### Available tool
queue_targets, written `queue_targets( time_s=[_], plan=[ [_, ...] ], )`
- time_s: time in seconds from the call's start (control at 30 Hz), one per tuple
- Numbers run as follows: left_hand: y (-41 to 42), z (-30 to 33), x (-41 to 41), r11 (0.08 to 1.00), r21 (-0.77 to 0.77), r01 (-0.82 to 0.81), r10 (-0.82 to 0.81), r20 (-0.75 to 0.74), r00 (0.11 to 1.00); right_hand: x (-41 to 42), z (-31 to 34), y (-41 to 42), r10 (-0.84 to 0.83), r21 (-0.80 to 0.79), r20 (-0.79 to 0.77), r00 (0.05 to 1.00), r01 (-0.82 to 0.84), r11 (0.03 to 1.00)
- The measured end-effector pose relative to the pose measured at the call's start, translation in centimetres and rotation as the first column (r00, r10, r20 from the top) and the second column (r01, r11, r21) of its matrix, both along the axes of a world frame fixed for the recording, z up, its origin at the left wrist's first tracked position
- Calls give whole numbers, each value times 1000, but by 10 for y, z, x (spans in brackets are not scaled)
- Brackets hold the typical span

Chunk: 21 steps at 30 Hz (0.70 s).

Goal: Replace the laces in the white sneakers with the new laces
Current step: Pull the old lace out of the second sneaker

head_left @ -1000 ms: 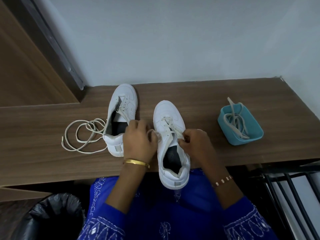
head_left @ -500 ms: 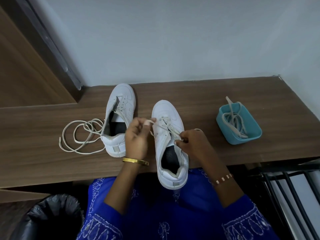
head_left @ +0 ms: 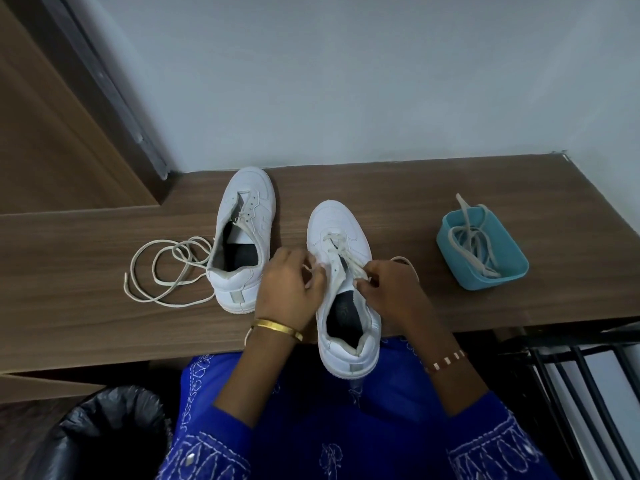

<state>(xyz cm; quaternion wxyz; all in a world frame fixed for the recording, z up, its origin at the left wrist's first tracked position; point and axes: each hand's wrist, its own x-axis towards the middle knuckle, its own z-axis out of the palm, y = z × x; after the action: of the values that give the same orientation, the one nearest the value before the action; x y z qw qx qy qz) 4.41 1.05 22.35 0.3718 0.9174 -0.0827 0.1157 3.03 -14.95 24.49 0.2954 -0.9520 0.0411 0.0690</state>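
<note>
The left hand [head_left: 289,289] has dropped back down. Half a second ago it was lifted, with a loop of lace pulled up above the shoe. Now it sits low beside the near sneaker [head_left: 344,289], close to the lace holes. The right hand [head_left: 389,289] has stayed in about the same spot on the other side of the shoe.

The left grip is curled, and its fingertips pinch a bit of the lace [head_left: 341,252] at the shoe's left edge. The right grip is curled too, pinching the lace between thumb and finger at the shoe's right edge. A thin loop of lace peeks out behind the right hand, but I cannot tell where it ends.

The near sneaker stands on the brown surface [head_left: 450,299] with its toe pointing away and its heel hanging over the front edge. It is laced only partway up.

The 2nd sneaker [head_left: 242,237] stands to the left, a bit farther back. A loose lace [head_left: 162,268] lies in curls on the surface beside it, and it seems to touch that shoe.

A blue tub [head_left: 483,271] sits well to the right with more laces [head_left: 474,244] inside. One end sticks up over its rim.
</note>
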Motion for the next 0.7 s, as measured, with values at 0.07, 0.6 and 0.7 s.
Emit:
queue_targets(
  time_s=[0.07, 0.6, 0.7],
  plan=[
    [-9, -1, -5, 998, 57, 18, -20, 37, 999, -3, 0, 2, -34, 62, 14, 999, 33, 998],
    [-10, -13, -20, 999, 37, -12, 9, 68, 998, -5, -2, -9, -159, 182, -13, 987, 158, 970],
    [-6, -18, -19, 995, -70, -64, 68, 50, 996, -6, 1, -16, -243, 394, -116, 963, 269, 879]
  ],
)
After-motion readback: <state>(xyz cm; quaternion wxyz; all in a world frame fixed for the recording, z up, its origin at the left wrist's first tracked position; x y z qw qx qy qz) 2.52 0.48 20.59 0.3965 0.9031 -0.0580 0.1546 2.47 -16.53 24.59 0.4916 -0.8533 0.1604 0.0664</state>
